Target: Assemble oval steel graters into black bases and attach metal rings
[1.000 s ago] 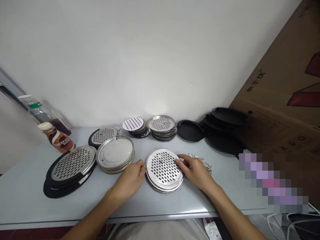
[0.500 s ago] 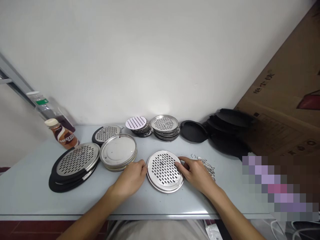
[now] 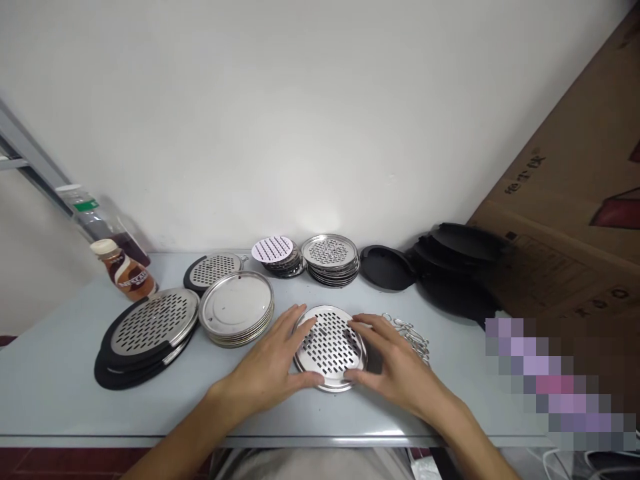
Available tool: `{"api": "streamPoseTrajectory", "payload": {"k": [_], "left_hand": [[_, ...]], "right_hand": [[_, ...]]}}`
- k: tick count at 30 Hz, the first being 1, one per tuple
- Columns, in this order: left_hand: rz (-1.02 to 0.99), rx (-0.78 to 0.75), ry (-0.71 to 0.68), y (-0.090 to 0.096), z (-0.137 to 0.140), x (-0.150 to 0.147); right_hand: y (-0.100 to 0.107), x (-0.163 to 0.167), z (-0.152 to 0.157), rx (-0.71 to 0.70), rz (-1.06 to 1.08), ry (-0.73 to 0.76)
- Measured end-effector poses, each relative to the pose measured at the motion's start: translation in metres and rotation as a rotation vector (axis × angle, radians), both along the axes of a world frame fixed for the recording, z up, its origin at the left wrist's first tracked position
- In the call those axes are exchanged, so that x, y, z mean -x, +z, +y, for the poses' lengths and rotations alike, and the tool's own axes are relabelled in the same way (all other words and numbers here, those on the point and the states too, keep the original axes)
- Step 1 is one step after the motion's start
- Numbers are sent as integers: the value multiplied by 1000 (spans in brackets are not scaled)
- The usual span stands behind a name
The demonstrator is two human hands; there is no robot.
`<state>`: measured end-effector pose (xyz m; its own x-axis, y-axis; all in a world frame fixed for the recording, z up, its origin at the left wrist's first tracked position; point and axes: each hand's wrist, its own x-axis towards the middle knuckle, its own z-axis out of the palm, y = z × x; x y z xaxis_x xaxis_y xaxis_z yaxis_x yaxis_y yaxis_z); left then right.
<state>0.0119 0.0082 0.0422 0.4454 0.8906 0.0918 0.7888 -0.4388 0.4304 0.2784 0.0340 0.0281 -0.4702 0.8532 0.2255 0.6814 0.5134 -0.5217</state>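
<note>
A round perforated metal disc [image 3: 330, 343] lies on a slightly wider metal plate [image 3: 336, 389] at the front middle of the table. My left hand [image 3: 270, 360] is open at its left side, with spread fingers reaching over the rim and the thumb near the front edge. On the opposite side my right hand [image 3: 395, 360] is open too, fingers apart over the right rim and thumb near the front. Whether the fingertips press on the disc or hover just above it is hard to tell. Beside my right hand lies a pile of metal wire hooks [image 3: 413, 337].
Left of my hands stand a stack of shallow metal plates [image 3: 237, 303] and slotted discs in black holders [image 3: 155, 327]. Two bottles [image 3: 125, 270] are farther left. Behind are stacked graters [image 3: 330, 253], a purple-white perforated disc [image 3: 273, 249] and black holders [image 3: 460, 267]. A cardboard box [image 3: 565, 220] leans right.
My left hand has opened from a closed shape and spread over the disc's left side. My right hand has spread its fingers, its thumb now at the front rim. The disc stays in place.
</note>
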Motion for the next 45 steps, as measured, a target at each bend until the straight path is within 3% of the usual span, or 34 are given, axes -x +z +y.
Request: {"api": "streamPoseTrajectory", "payload": {"k": [6, 21, 34, 42, 45], "left_hand": [[88, 56, -98, -25, 7, 2], [59, 132, -112, -24, 9, 5], [-10, 16, -67, -33, 15, 5], [4, 79, -45, -32, 14, 4], [-2, 103, -32, -31, 14, 4]], "right_hand": [[-8, 11, -6, 161, -62, 47], [-12, 14, 1, 155, -25, 86], [3, 16, -1, 178, -44, 135], [19, 7, -1, 262, -12, 163], [32, -4, 19, 178, 16, 120]]}}
